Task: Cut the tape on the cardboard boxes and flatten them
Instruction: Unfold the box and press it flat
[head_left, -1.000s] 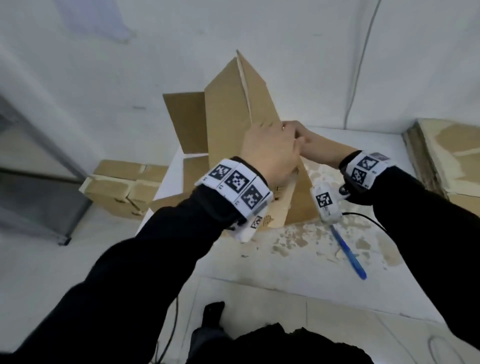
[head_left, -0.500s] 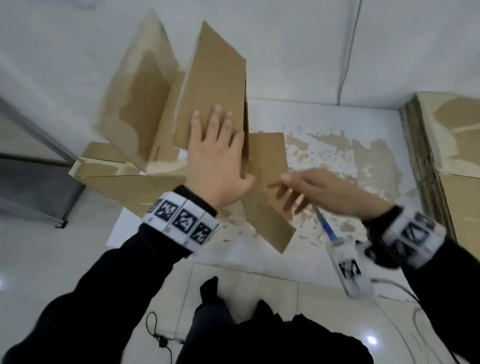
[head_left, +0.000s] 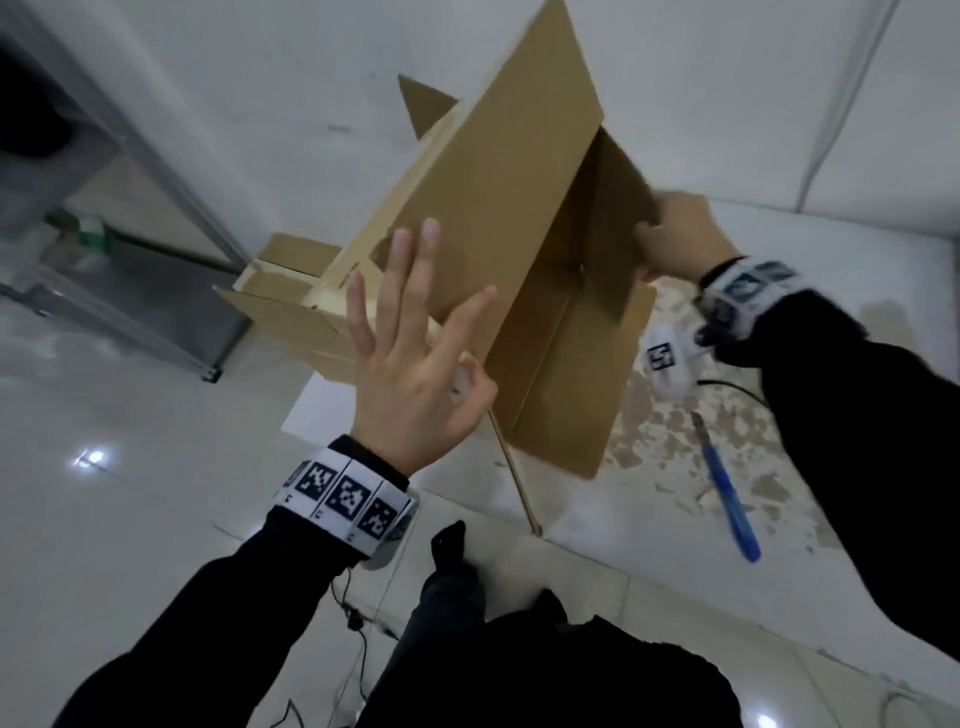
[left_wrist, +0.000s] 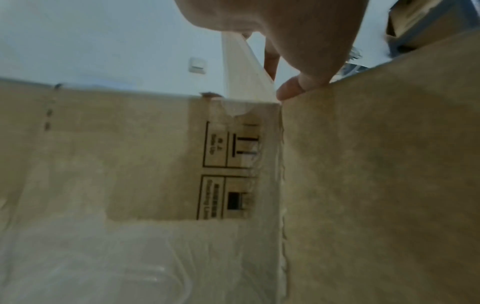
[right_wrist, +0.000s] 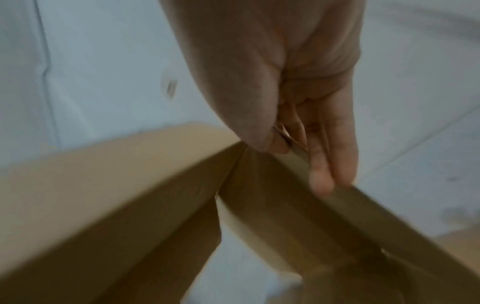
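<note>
A brown cardboard box (head_left: 498, 197), opened at both ends, is held up tilted above the table's left end. My right hand (head_left: 670, 234) grips one of its flaps at the upper right; in the right wrist view the thumb and fingers (right_wrist: 322, 164) pinch the flap's edge of the box (right_wrist: 130, 195). My left hand (head_left: 415, 322) is open with its fingers spread against the box's outer side panel. The left wrist view shows a fingertip (left_wrist: 293, 90) touching the edge of the box (left_wrist: 155, 164), which bears printed handling symbols and remnants of clear tape.
A blue utility knife (head_left: 730, 499) lies on the white, peeling table (head_left: 831, 545) under my right forearm. More cardboard boxes (head_left: 291, 260) sit on the floor at the left, beside a grey metal frame (head_left: 156, 291). My feet (head_left: 452, 545) stand at the table's near edge.
The box has been lifted from lying low at the table's left to standing tilted in the air. My right hand, free half a second ago, now grips a flap. My left hand spread its fingers.
</note>
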